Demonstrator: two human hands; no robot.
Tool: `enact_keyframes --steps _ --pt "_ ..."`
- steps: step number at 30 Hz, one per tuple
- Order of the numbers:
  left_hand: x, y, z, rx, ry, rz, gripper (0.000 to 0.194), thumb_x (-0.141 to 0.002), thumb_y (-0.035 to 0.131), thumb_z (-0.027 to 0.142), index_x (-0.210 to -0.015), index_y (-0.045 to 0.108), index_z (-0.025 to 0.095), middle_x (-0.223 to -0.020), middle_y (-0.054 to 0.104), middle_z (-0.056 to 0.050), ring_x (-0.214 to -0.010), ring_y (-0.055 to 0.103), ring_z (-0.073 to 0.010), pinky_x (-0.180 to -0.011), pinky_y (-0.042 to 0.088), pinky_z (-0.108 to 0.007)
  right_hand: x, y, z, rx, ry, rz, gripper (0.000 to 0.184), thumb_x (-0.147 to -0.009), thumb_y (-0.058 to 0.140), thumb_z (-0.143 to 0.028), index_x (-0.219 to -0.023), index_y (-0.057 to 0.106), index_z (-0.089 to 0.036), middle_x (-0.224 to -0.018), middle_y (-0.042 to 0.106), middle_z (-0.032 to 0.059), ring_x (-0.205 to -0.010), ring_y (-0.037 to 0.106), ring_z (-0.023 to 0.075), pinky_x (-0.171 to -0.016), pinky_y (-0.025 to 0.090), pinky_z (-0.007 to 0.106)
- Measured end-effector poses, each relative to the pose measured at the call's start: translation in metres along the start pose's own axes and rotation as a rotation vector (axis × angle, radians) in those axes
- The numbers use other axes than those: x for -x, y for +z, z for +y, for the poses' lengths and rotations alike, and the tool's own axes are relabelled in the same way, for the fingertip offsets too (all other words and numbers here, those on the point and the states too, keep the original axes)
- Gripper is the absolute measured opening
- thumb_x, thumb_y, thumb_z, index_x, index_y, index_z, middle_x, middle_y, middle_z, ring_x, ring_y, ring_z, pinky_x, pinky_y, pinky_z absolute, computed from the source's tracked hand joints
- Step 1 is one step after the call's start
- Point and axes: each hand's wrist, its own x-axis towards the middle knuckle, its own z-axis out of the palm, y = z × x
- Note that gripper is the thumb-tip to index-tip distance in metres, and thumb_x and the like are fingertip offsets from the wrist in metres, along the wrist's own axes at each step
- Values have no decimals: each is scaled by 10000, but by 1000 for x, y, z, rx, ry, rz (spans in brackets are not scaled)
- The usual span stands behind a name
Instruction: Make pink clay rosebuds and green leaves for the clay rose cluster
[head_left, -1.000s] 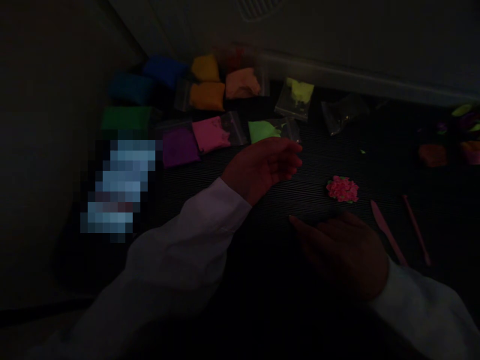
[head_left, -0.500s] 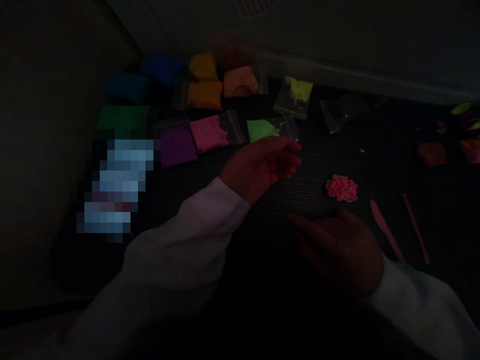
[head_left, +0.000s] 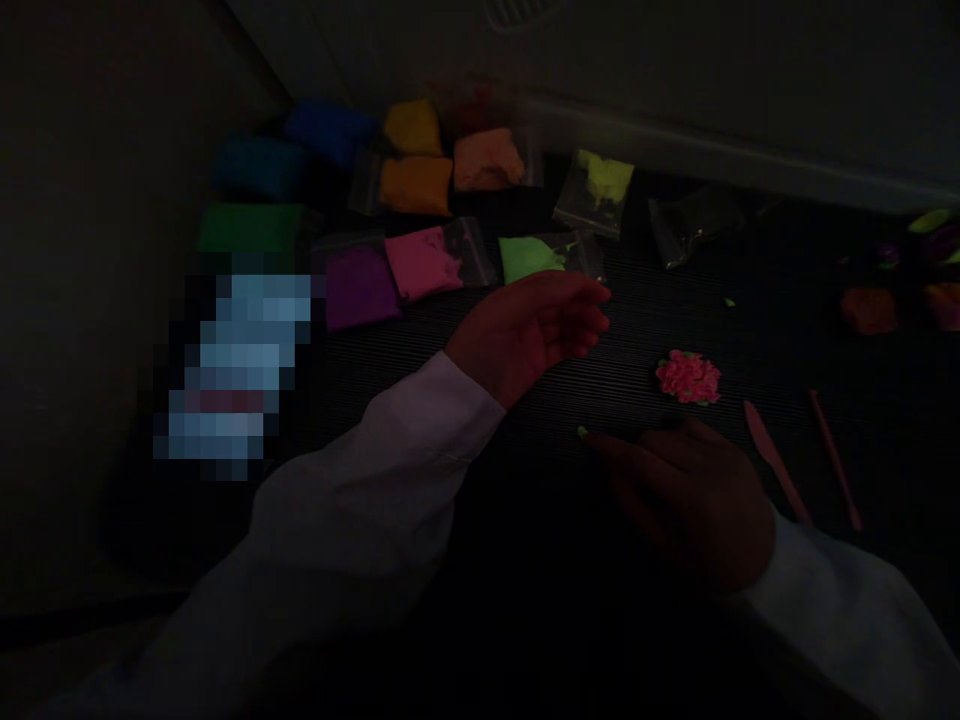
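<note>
My left hand rests on its side on the dark table, fingers loosely curved and nothing in them; it is just in front of a bag of light green clay. My right hand is low over the table with its index finger stretched out. At that fingertip shows a tiny piece of green clay, touched rather than gripped as far as I can see. Beyond the right hand lies a pink clay flower with green bits at its edge. A pink clay knife and a thin pink stick tool lie right of it.
Bags of coloured clay, among them pink, purple, orange and yellow, line the back. A lit, blurred phone screen is at left. A brownish-orange lump sits far right. The scene is very dark.
The green clay piece now shows at my right index fingertip, where it was hidden before. My left hand keeps its place; the whole view has shifted slightly.
</note>
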Motion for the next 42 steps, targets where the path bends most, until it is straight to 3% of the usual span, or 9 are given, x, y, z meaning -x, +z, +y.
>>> enact_keyframes --steps 21,31,42 --pt "-1 1 0 -16 -16 30 193 -741 445 266 -710 585 137 -640 577 8 -617 532 -89 -646 396 -240 -2 0 -1 -17 40 -8 241 -782 475 -247 -995 584 -218 -626 555 -8 -560 412 120 -575 285 269" --pt "0 0 0 -23 4 14 194 -751 445 274 -723 574 133 -657 579 -2 -627 541 -91 -657 399 -251 -4 3 0 -33 120 64 193 -787 495 -305 -916 587 -195 -651 584 -13 -568 470 96 -587 313 241" --pt "-2 0 -2 -8 16 22 174 -731 483 267 -722 585 126 -650 572 -6 -622 534 -87 -615 409 -228 -6 6 0 -23 86 91 157 -802 476 -265 -854 599 -182 -624 562 -4 -580 472 103 -590 315 244"
